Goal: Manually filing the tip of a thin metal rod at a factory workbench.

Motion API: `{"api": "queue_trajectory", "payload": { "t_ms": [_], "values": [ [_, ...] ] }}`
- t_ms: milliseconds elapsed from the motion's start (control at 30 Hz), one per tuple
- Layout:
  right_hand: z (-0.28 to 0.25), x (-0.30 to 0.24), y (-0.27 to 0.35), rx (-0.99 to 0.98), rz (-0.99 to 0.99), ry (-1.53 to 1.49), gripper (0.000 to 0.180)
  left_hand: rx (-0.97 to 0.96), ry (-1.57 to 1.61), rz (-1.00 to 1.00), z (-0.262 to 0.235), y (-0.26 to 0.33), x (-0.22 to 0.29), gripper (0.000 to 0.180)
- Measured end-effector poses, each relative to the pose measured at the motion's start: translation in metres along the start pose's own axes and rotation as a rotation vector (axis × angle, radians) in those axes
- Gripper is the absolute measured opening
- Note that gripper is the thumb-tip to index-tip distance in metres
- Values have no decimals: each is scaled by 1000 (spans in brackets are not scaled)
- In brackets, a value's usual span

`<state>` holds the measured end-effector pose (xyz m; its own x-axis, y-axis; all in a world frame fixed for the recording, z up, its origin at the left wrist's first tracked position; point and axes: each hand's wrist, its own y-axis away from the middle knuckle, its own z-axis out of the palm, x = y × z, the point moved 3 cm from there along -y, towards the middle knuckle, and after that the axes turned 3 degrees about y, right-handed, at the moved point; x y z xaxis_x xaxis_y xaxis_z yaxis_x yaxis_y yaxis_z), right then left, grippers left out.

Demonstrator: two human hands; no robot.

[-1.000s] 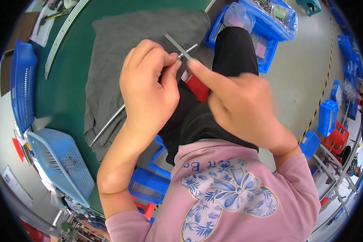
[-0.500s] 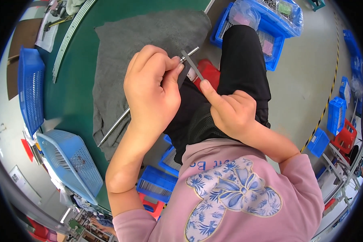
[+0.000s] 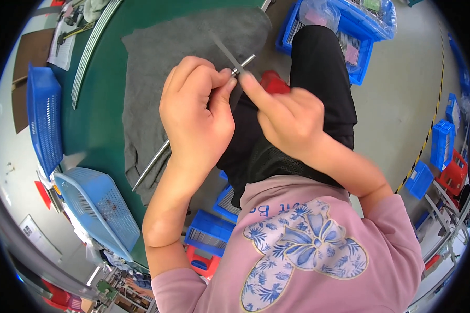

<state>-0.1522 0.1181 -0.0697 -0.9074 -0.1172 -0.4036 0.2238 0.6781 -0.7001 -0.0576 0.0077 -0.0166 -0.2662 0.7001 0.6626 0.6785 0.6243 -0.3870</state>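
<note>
My left hand is closed round a slim, shiny metal rod, thumb and forefinger pinching it near its upper end. The rod slants across the dark grey cloth, and its lower end comes out below my left wrist. In my right hand is a thin, flat grey file, with the forefinger stretched along it. The file crosses the rod just beyond my left fingertips and seems to touch it. Its rear end is hidden inside my right hand.
The cloth lies on a green worktop. Along the left stand a light blue basket and a darker blue basket. Long thin rods lie at the far left. Blue bins holding metal parts stand on the floor beyond my knee.
My right hand has moved forward and left, sliding the file across the rod so more of it sticks out beyond. The left hand keeps its hold on the rod almost unmoved.
</note>
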Motion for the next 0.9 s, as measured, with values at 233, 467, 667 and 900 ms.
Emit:
{"api": "queue_trajectory", "payload": {
  "t_ms": [233, 467, 667, 900],
  "values": [
    [9, 7, -4, 53, 20, 26, 53, -22, 43, 12, -1, -4, -1, 14],
    [-35, 18, 47, -30, -90, -13, 56, -16, 28, -9, -3, -2, -3, 13],
    [-45, 29, 52, 29, 15, 1, 58, -55, 12, -11, -5, -4, -1, 10],
    [-39, 23, 62, -17, 108, -53, 59, -47, -17, 49, -5, -1, -4, 11]
  ]
}}
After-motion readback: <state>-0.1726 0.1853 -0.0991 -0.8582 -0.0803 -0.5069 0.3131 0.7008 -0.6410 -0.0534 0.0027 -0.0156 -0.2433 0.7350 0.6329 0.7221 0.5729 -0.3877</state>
